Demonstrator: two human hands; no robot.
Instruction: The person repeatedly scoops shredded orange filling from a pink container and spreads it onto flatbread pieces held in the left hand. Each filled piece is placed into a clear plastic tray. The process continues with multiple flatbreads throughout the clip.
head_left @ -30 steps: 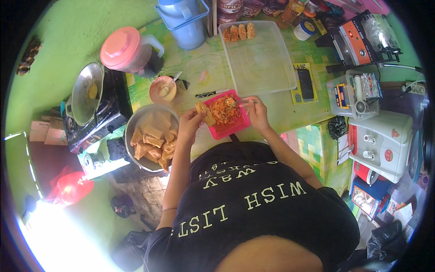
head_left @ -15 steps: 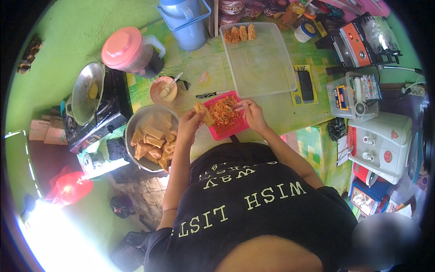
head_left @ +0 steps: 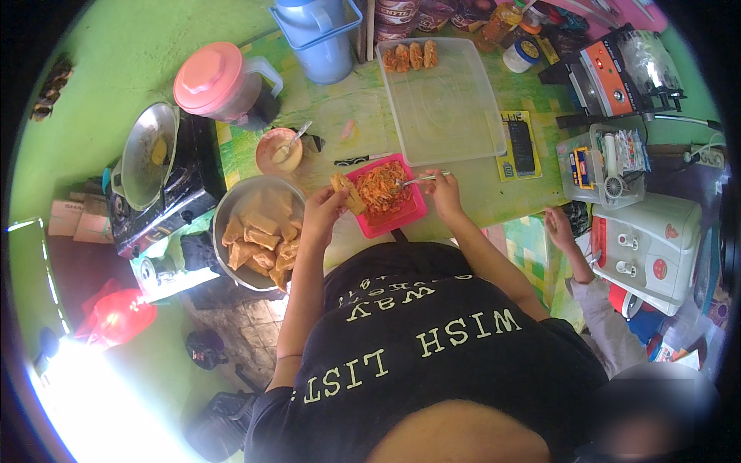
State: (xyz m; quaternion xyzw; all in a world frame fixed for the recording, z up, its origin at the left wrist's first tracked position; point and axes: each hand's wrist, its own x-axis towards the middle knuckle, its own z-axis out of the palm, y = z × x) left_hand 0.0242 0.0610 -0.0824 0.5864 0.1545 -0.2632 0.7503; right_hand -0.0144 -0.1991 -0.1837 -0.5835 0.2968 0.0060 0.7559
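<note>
A golden-brown food piece was pinched in the fingers of the left hand and held at the left rim of a pink container, which was set by the near edge of the worktop; whether the rim was touched could not be told. A metal utensil was grasped in the fingers of the right hand, its head sunk in the shredded orange filling. More brown pieces were gathered in a metal pot at the worktop's near left corner. Four filled pieces were lined up inside a clear tray, toward the far edge. A bowl of pale paste was placed near the left edge. Another person's hand was seen near the near right corner.
</note>
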